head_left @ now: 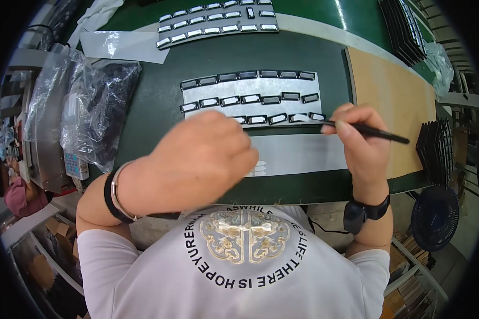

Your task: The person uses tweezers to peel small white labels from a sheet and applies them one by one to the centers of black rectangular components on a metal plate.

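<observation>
My right hand [362, 130] pinches a slim black tweezers-like tool [380, 133]. Its thin tip reaches left to the front-row pieces at the right end of a pale tray [223, 89]. Three uneven rows of small black-framed rectangular pieces [247, 75] lie on that tray, some with lighter faces. My left hand [202, 159] is closed, hovering over the tray's front left and covering part of the front row; whatever its fingers hold is hidden. Below the tray lies a translucent sheet [298, 154] with small white arrow-shaped pieces [259, 168] beside my left fingers.
A second tray of similar pieces [218, 23] lies farther back on the dark green table [159, 101]. Clear plastic bags [98, 106] are heaped at left. A tan board [394, 106] covers the right side, near stacked black trays [434, 151] and a dark fan [435, 218].
</observation>
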`<state>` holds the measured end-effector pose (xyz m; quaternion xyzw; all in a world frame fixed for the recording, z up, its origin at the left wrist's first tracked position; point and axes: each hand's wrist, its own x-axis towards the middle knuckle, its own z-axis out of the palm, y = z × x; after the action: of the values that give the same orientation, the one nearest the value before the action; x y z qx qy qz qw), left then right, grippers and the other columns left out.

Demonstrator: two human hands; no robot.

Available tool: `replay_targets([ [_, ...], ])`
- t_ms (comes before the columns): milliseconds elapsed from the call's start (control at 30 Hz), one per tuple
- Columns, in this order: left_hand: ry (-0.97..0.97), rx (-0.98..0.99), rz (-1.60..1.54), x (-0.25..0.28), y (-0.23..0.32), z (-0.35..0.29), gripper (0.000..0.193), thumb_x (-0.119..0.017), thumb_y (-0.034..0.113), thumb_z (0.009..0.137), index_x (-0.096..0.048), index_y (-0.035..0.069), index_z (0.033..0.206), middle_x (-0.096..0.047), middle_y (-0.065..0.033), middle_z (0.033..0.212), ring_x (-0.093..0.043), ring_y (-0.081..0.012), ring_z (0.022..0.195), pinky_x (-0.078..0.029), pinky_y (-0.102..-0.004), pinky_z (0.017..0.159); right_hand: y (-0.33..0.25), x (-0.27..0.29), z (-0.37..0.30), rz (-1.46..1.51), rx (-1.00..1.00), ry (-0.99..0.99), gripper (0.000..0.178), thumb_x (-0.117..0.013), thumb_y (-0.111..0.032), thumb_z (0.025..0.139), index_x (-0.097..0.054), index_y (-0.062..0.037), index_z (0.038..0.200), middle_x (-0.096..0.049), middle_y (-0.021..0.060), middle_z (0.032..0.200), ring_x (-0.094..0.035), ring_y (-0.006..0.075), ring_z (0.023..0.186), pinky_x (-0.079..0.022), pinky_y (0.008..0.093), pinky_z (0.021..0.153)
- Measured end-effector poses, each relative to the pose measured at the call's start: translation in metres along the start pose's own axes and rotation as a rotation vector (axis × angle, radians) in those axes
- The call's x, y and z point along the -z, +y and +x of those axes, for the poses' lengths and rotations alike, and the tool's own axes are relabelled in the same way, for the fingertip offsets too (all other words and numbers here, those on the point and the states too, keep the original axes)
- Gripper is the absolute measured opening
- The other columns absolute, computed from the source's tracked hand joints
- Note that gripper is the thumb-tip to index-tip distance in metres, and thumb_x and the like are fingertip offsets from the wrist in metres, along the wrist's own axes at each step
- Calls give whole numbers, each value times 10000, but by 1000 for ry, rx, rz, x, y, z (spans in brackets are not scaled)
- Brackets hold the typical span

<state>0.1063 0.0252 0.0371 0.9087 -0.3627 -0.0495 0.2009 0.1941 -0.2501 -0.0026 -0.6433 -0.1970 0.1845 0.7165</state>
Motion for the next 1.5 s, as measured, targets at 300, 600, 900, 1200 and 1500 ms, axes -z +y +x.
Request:
replay_targets([
  [300,335,167,100,-17,-31,47,230,-752,91,722,-657,53,928,-623,-62,908,-581,-268,873,-452,-379,765,12,1,25,16,-79,90,63,-615,-6,902,-577,5,952,-617,91,924,-642,182,853,-519,320,805],
  [600,336,208,99,-26,-41,48,184,-754,109,707,-658,68,858,-593,-54,856,-564,-259,848,-447,-378,750,14,-8,30,-87,-24,-90,50,-610,31,897,-573,25,930,-586,112,1004,-634,162,861,-544,298,831],
  [900,372,209,52,-32,-46,47,167,-750,78,716,-669,66,862,-605,-46,849,-573,-253,826,-452,-372,738,18,-21,39,-90,-65,-33,54,-666,4,854,-633,13,895,-601,94,991,-598,165,930,-502,295,825],
  [1200,387,187,17,-34,-50,44,196,-759,49,705,-674,64,880,-625,-44,865,-583,-255,808,-458,-370,727,21,-25,38,-199,-17,18,54,-700,-4,815,-660,-6,851,-666,61,868,-568,208,992,-466,338,879],
  [1500,384,180,25,-34,-51,44,198,-759,49,703,-673,63,881,-625,-45,866,-579,-256,809,-455,-372,724,23,-26,39,-194,-15,35,60,-704,-2,796,-664,-16,838,-672,57,859,-573,210,978,-455,352,900],
])
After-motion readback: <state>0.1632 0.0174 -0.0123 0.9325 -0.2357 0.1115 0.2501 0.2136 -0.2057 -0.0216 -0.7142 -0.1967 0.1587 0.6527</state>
